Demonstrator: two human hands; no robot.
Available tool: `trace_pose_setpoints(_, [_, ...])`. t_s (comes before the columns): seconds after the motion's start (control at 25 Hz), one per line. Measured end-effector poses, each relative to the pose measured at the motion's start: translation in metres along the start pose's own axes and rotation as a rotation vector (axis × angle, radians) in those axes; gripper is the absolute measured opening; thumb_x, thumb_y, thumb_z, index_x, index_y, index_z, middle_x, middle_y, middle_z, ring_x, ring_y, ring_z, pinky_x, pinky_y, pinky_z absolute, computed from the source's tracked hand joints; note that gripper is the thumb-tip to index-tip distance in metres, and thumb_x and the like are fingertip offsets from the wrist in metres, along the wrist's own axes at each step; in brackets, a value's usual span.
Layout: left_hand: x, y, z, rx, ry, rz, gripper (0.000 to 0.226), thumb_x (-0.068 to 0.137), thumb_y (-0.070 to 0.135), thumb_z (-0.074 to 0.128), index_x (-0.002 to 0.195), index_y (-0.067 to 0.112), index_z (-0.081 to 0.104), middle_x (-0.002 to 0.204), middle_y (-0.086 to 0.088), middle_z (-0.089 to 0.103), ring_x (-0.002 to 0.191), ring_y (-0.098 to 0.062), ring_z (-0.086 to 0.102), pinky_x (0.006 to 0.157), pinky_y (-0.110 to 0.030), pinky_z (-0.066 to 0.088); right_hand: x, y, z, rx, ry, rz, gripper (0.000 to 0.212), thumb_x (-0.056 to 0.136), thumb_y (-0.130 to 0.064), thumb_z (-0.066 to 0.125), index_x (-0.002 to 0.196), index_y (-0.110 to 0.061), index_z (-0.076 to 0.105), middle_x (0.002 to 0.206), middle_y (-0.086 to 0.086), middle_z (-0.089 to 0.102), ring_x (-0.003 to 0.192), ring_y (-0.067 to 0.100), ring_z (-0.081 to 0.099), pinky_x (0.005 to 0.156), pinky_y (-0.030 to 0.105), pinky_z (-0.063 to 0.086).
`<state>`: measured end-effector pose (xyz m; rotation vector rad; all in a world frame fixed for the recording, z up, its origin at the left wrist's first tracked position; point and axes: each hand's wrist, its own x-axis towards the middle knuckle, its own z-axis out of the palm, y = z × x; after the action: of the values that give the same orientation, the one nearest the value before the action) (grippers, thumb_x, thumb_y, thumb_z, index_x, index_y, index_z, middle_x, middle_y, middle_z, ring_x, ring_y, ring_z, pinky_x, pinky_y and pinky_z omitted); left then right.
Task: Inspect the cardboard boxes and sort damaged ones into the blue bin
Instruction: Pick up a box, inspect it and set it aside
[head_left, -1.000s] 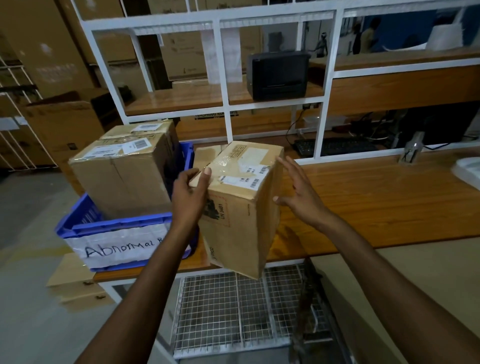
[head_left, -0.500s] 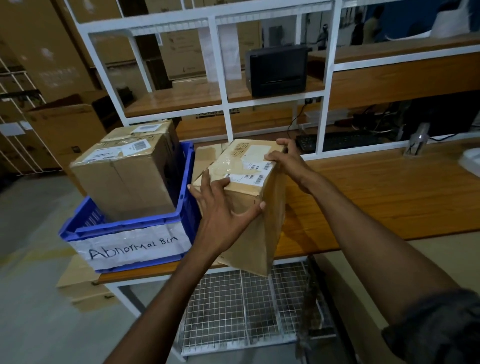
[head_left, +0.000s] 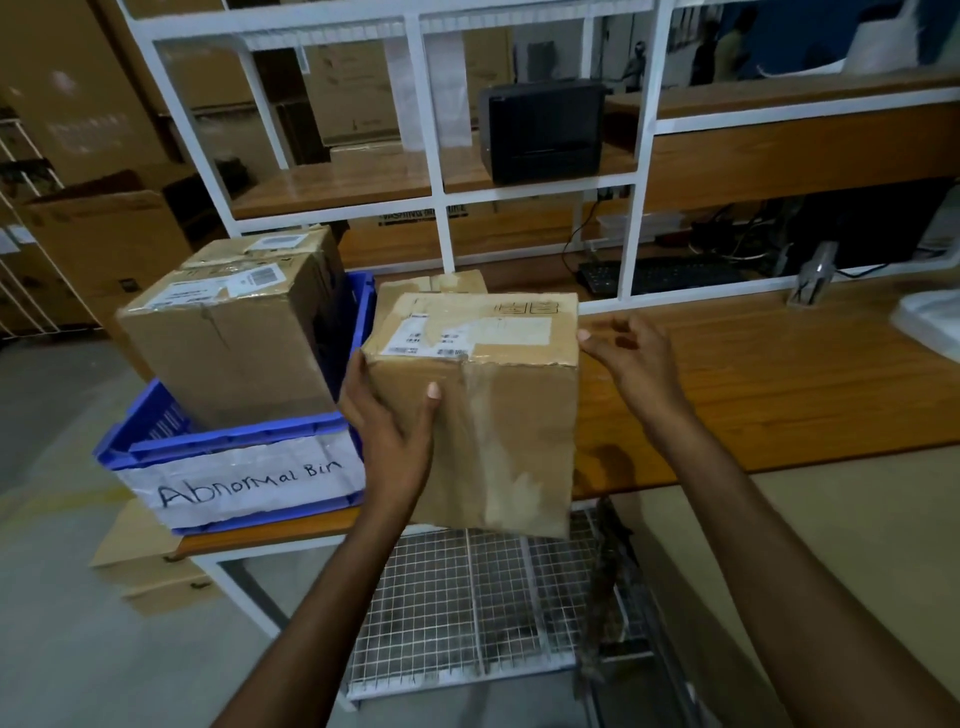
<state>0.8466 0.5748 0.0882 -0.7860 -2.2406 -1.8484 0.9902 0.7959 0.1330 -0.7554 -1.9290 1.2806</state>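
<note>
A wooden packing surface (head_left: 753, 374) under a white shelf frame (head_left: 441, 156) in a dim warehouse carries the blue bin (head_left: 228, 441), labelled "Abnormal Bin", at its left end, with two parcels (head_left: 228, 343) already inside. Just right of the bin, the cardboard box (head_left: 498, 415) under inspection hangs over the surface's front edge above a wire mesh shelf (head_left: 467, 597). The left hand (head_left: 387, 436) has its grip on the box's near left corner, thumb across the front face. The right hand (head_left: 631, 358) hovers just beside the upper right edge with fingers loosely curled, its grip released and holding nothing. Half a second ago that right hand lay on the box's top and the left was splayed over a corner pointing at the camera. The box has since been turned so a broad face shows square-on, scuffed, creased and heavily taped. The inspection appears to be mid-way, with the wear suggesting this box may join the others in the bin.
</note>
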Motion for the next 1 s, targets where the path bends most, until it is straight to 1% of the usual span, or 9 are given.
trace_pose_setpoints(0.08, [-0.006,0.007,0.005,0.013,-0.112,-0.032,0.117,0.083,0.071,0.068,0.167,0.036,-0.006,0.172,0.004,-0.027,0.152,0.007,-0.022,0.123,-0.024,0.000,0.014,0.008,-0.004,0.163,-0.239,0.026,0.083,0.082,-0.048,0.079,0.153,-0.045,0.036,0.166,-0.004,0.028,0.147,0.014,0.027,0.113,0.042,0.033])
trace_pose_setpoints(0.2, [-0.004,0.015,0.010,0.018,-0.207,-0.077,0.137,0.061,0.094,0.064,0.161,0.050,-0.019,0.162,0.010,-0.046,0.153,-0.017,-0.036,0.125,-0.051,-0.003,0.019,0.019,-0.005,0.248,-0.452,0.044,0.107,0.081,-0.050,0.083,0.162,-0.050,0.013,0.172,-0.005,0.018,0.152,0.014,0.024,0.122,0.049,0.030])
trace_pose_setpoints(0.32, [0.000,0.020,0.011,-0.013,-0.309,-0.045,0.132,0.061,0.096,0.063,0.156,0.058,-0.020,0.165,0.017,-0.038,0.158,-0.019,-0.026,0.128,-0.063,0.005,0.007,0.014,0.001,0.124,-0.313,0.024,0.100,0.077,-0.060,0.082,0.160,-0.038,0.031,0.163,-0.002,0.032,0.142,0.015,0.038,0.103,0.034,0.048])
trace_pose_setpoints(0.44, [-0.006,0.017,0.007,-0.068,-0.351,0.007,0.113,0.070,0.096,0.056,0.158,0.063,-0.008,0.174,0.014,-0.018,0.162,-0.018,-0.007,0.127,-0.063,0.018,-0.017,0.002,0.013,0.037,-0.199,-0.053,0.091,0.067,-0.078,0.072,0.145,-0.037,0.052,0.141,-0.006,0.046,0.125,0.013,0.051,0.084,0.026,0.055])
trace_pose_setpoints(0.6, [-0.002,0.031,-0.003,-0.129,-0.238,-0.006,0.091,0.080,0.097,0.035,0.161,0.055,0.023,0.173,0.014,0.015,0.152,-0.002,0.023,0.123,-0.039,0.029,-0.035,-0.013,0.023,0.008,-0.117,-0.162,0.062,0.089,-0.074,0.058,0.141,-0.041,0.056,0.119,-0.024,0.067,0.104,-0.002,0.066,0.082,0.037,0.063])
trace_pose_setpoints(0.72, [0.019,0.041,-0.012,-0.223,-0.265,0.009,0.079,0.093,0.083,0.041,0.162,0.048,0.028,0.169,0.014,0.030,0.148,0.000,0.037,0.124,-0.039,0.036,-0.037,-0.034,0.028,-0.067,0.036,-0.167,0.057,0.092,-0.074,0.055,0.133,-0.036,0.065,0.105,-0.021,0.073,0.094,-0.003,0.068,0.080,0.034,0.061])
trace_pose_setpoints(0.8, [0.027,0.045,-0.019,-0.160,-0.324,0.036,0.074,0.096,0.072,0.049,0.162,0.043,0.031,0.164,0.014,0.036,0.136,0.009,0.046,0.116,-0.027,0.044,-0.037,-0.046,0.033,-0.076,0.119,-0.153,0.048,0.092,-0.074,0.057,0.114,-0.035,0.073,0.092,-0.020,0.073,0.086,-0.003,0.067,0.079,0.037,0.060])
trace_pose_setpoints(0.88, [0.035,0.049,-0.020,-0.140,-0.277,0.025,0.064,0.098,0.068,0.054,0.156,0.047,0.040,0.160,0.011,0.044,0.136,-0.002,0.050,0.112,-0.034,0.047,-0.033,-0.054,0.042,-0.058,0.167,-0.160,0.044,0.091,-0.072,0.060,0.105,-0.032,0.074,0.087,-0.017,0.074,0.082,0.000,0.068,0.077,0.040,0.060])
trace_pose_setpoints(1.0, [0.044,0.051,-0.019,-0.121,-0.254,-0.041,0.073,0.096,0.065,0.061,0.159,0.042,0.030,0.153,0.009,0.049,0.130,-0.009,0.054,0.101,-0.032,0.049,-0.028,-0.051,0.053,-0.054,0.041,-0.114,0.045,0.091,-0.063,0.067,0.124,-0.032,0.066,0.097,-0.021,0.069,0.093,0.002,0.068,0.081,0.040,0.061])
